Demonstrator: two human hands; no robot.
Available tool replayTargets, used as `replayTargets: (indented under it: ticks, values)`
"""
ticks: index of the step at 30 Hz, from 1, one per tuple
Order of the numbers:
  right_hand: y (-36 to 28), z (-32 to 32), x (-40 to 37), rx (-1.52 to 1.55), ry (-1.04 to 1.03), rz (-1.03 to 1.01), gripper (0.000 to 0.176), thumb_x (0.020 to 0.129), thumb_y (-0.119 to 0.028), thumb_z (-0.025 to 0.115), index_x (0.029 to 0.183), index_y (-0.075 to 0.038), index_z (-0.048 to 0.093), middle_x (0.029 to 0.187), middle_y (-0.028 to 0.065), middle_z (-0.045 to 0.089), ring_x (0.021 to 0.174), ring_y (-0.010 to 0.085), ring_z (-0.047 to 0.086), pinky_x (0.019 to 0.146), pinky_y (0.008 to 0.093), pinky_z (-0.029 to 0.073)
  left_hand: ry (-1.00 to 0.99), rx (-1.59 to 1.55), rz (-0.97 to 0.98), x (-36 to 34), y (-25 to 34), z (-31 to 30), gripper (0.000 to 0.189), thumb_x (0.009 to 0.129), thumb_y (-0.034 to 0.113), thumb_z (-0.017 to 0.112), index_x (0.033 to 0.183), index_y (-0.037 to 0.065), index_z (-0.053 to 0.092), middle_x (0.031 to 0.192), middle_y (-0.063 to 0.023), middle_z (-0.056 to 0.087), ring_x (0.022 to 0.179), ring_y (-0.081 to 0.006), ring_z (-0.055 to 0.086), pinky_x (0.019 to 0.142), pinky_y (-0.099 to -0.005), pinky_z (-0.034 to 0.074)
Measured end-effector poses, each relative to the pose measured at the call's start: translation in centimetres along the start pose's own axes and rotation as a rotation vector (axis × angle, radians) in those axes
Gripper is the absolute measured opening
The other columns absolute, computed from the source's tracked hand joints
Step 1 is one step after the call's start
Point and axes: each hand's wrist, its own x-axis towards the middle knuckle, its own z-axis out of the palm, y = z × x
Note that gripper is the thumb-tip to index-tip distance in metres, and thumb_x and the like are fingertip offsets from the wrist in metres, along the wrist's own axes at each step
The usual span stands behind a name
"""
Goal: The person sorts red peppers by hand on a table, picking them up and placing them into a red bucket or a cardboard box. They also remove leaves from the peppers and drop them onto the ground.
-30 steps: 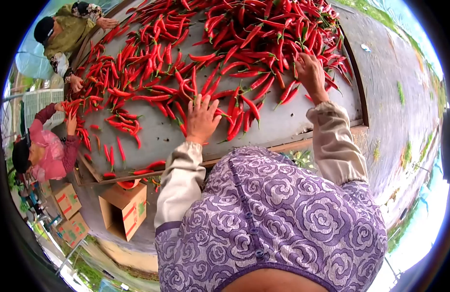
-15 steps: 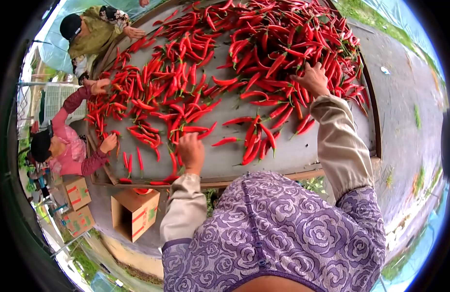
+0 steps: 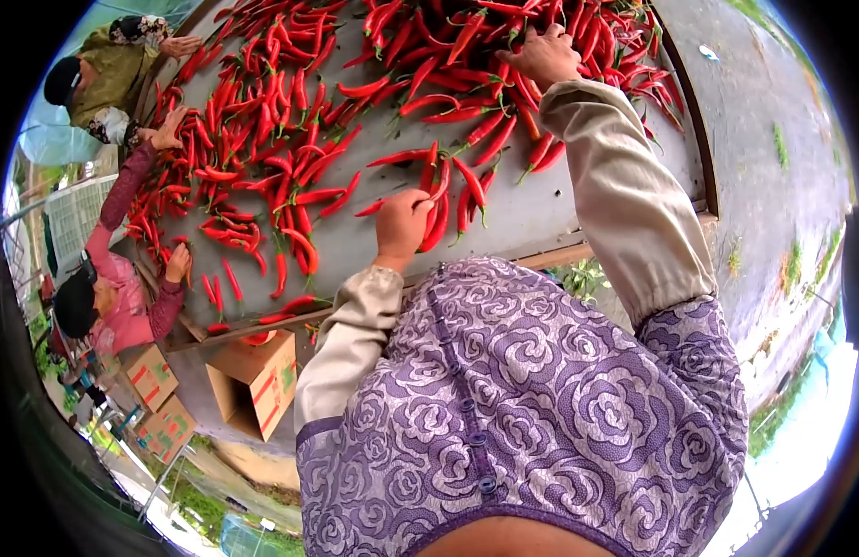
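Two bare hands work over red chili peppers on the grey worktop [image 3: 522, 221], and the left hand [image 3: 401, 228] is nearer the small cluster [image 3: 470, 181]. We have that cluster just forward and to the right of the left fingers, touching at its near-left side; its long axes run mostly away from the body, slightly fanned, while one loose pepper pokes out crosswise left of the hand. Left fingers are curled in; we can't tell whether they pinch a pepper. Right hand [image 3: 547, 59] is farther forward and right, across a bare gap from the cluster, palm down on the near edge of the big heap [image 3: 466, 35]. We see its fingers spread and released, touching peppers, none clearly gripped. Heap peppers point every which way, mostly ahead and to both sides of those fingers. Co-worker [image 3: 123, 302] hands are well apart, far left.
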Motion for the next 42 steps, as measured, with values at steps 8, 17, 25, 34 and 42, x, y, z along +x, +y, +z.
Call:
replayTargets:
  ticks: [8, 17, 25, 34, 42]
  values:
    - [-0.8, 0.2, -0.9, 0.055, 0.082, -0.031, 0.073, 0.071, -0.059, 0.07, 0.123, -0.009, 0.06, 0.128, 0.0209, 0.05, 0.122, 0.0373, 0.048, 0.095, 0.0508, 0.046, 0.256, -0.897, -0.556, -6.0, 0.1, -6.7, 0.012, 0.093, 0.008, 0.063, 0.1, -0.001, 0.064, 0.077, -0.0013, 0.061, 0.066, -0.0114, 0.056, 0.06, -0.0254, 0.044]
    - [-2.5, -0.8, -0.7, 0.082, -0.185, -0.026, 0.075, 0.073, -0.066, 0.063, 0.127, -0.014, 0.06, 0.128, 0.0197, 0.056, 0.12, 0.0367, 0.055, 0.096, 0.0477, 0.048, 0.94, -1.112, -0.819, -13.3, -6.7, -11.3, 0.015, 0.095, 0.022, 0.064, 0.097, 0.009, 0.06, 0.081, -0.0001, 0.061, 0.068, -0.0107, 0.056, 0.062, -0.0263, 0.046]
    - [-9.1, 4.1, -6.4, 0.477, -0.274, -0.142, 0.063, 0.077, -0.055, 0.061, 0.121, -0.01, 0.059, 0.102, 0.0195, 0.069, 0.098, 0.035, 0.067, 0.087, 0.0442, 0.05, 0.966, -1.131, -0.896, -14.1, -6.1, -10.6, 0.012, 0.094, 0.02, 0.065, 0.098, 0.01, 0.06, 0.084, 0.0007, 0.062, 0.071, -0.0104, 0.057, 0.064, -0.0259, 0.047]
    - [-17.5, 5.5, -23.6, 0.761, -0.375, -0.855, 0.044, 0.081, -0.026, 0.066, 0.122, -0.012, 0.056, 0.094, 0.0181, 0.063, 0.094, 0.0381, 0.062, 0.083, 0.0496, 0.049, 0.958, -1.054, -0.92, -12.6, -5.2, -10.5, 0.013, 0.094, 0.021, 0.065, 0.099, 0.01, 0.06, 0.09, -0.0009, 0.066, 0.073, -0.0113, 0.06, 0.066, -0.0263, 0.048]
    - [-6.5, 6.0, -21.3, 0.489, -0.122, -0.98, 0.021, 0.074, -0.012, 0.065, 0.094, -0.015, 0.068, 0.079, 0.0097, 0.06, 0.082, 0.0321, 0.061, 0.072, 0.0451, 0.049, 0.991, -1.113, -0.904, -14.2, -5.7, -10.5, 0.014, 0.094, 0.02, 0.065, 0.1, 0.009, 0.06, 0.09, -0.0012, 0.066, 0.074, -0.0113, 0.061, 0.066, -0.0267, 0.048]
